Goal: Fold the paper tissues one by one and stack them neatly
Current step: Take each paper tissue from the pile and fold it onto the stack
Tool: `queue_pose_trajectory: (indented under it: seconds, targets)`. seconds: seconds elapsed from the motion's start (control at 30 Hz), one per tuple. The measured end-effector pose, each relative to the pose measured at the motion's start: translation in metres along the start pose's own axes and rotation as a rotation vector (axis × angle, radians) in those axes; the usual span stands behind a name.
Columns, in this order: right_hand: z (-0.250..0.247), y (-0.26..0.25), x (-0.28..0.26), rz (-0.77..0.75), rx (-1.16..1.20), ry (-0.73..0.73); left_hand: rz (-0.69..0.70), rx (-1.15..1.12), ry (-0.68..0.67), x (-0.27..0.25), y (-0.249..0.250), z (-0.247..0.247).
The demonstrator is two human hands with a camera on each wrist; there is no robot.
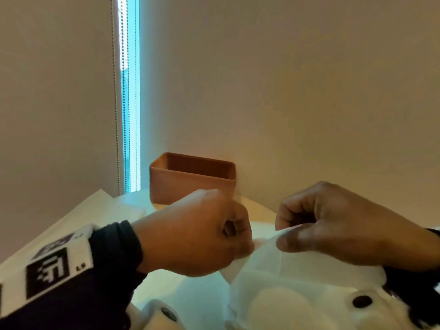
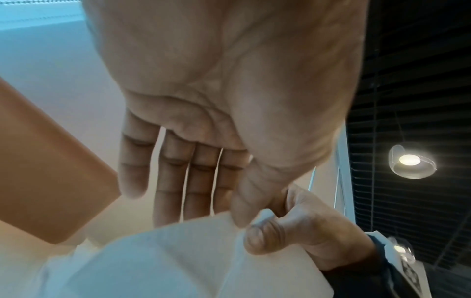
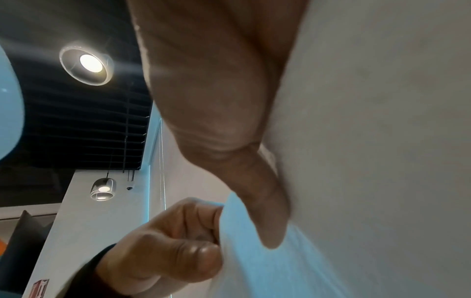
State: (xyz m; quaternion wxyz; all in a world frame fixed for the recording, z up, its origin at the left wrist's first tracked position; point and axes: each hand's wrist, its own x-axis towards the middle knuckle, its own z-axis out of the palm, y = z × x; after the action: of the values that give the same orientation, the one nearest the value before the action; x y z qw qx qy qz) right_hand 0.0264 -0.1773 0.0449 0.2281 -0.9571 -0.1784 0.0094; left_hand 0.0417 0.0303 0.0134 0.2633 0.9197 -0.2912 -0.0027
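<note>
Tissue: thin, limp, tears easily | left hand and right hand each pinch its top edge above the desk | hold at corners.

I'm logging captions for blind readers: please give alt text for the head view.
Two hands, the left hand and right hand, pinch the top edge of a white paper tissue held up between them. Behind stand a brown open-topped box on a pale table and a plain wall.
</note>
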Motion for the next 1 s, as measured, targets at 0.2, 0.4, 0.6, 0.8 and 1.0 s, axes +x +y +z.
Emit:
queue_pose_trajectory:
  seconds: [0.2,0.4,0.6,0.8,1.0]
  targets:
    - [-0.038,-0.023,0.021,-0.091,0.283,-0.071,0.038,-0.537,0.44,-0.004,-0.007,-0.031]
    - [-0.065,-0.044,0.049,-0.172,0.788,-0.04,-0.039,-0.74,0.443,-0.026,-0.034,-0.056]
    - [-0.052,-0.063,0.072,-0.251,0.988,0.065,-0.02,-0.602,0.463,-0.046,-0.041,-0.048]
    - [-0.04,-0.076,0.093,-0.324,0.936,0.276,-0.047,-0.441,0.638,-0.056,-0.045,-0.047]
    - [-0.047,-0.072,0.103,-0.393,0.602,-0.13,-0.106,-0.317,0.473,-0.091,-0.055,-0.068]
